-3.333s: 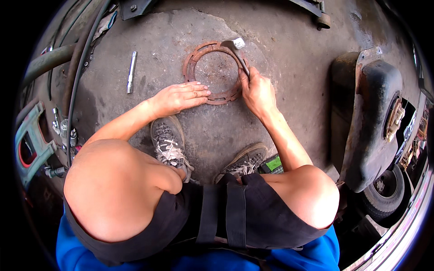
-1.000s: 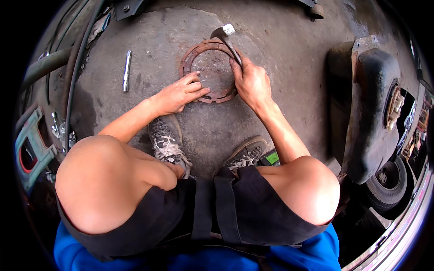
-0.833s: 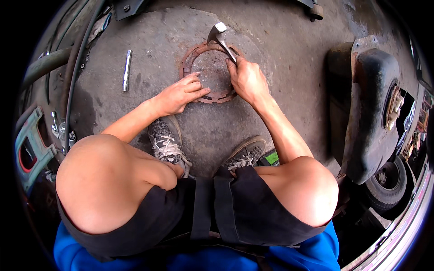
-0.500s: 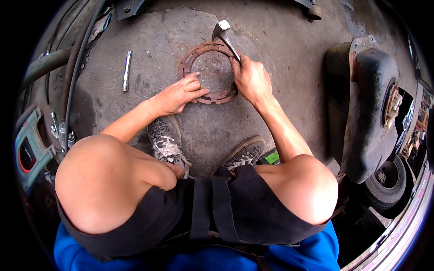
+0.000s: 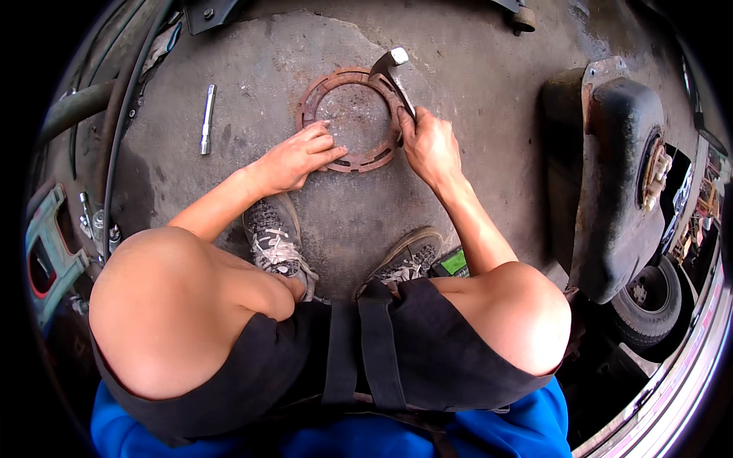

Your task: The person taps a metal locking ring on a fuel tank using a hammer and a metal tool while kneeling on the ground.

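A rusty, slotted metal ring (image 5: 323, 86) lies flat on the concrete in front of my feet. At its near left side my left hand (image 5: 299, 158) holds it, fingers laid across the rim and the thumb side partly hidden. My right hand (image 5: 431, 145) is closed round the handle of a hammer (image 5: 391, 67) at the ring's right edge. The hammer head sits over the ring's upper right rim; whether it touches the metal I cannot tell.
A slim silver socket extension bar (image 5: 208, 120) lies to the left. At the right stands a large dark fuel tank (image 5: 622, 168), with a tyre (image 5: 649, 301) behind it. Hoses (image 5: 124, 114) and a green frame (image 5: 57, 248) line the left side. My shoes (image 5: 272, 237) flank the near floor.
The hammer has moved right and slightly nearer along the ring's rim, my right hand going with it. My left hand keeps its place on the ring. The whole view has shifted slightly.
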{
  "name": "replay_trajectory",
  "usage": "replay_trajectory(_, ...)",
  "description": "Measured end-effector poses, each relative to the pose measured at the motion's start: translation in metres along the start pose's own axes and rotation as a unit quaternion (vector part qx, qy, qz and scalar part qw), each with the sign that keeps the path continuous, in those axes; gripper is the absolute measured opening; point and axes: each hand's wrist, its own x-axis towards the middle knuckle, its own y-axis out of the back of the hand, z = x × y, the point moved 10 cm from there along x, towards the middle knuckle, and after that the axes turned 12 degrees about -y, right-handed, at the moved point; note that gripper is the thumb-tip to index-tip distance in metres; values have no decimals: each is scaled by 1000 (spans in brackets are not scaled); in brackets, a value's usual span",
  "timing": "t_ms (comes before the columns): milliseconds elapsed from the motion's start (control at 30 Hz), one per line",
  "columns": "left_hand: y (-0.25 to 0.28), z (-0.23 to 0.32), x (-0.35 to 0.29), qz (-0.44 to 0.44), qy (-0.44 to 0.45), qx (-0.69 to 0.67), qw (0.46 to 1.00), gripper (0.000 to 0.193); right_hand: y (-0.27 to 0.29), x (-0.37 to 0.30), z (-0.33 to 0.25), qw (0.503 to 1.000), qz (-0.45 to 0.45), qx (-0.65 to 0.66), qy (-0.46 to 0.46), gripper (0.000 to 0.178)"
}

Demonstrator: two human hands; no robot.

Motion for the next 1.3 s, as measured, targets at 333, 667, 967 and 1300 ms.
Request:
replay_trajectory(333,3,9,5,-38,-2,84,996,52,7,-6,15,999,1,22,-35,40)
replay_trajectory(667,4,3,1,-65,18,66,996,52,12,-17,20,995,37,86,-19,37)
replay_trajectory(967,4,2,5,-68,21,56,996,52,11,-26,16,1000,2,9,-15,39)
replay_trajectory(1300,4,2,7,-72,19,62,995,50,1,-35,42,996,-28,36,-70,39)
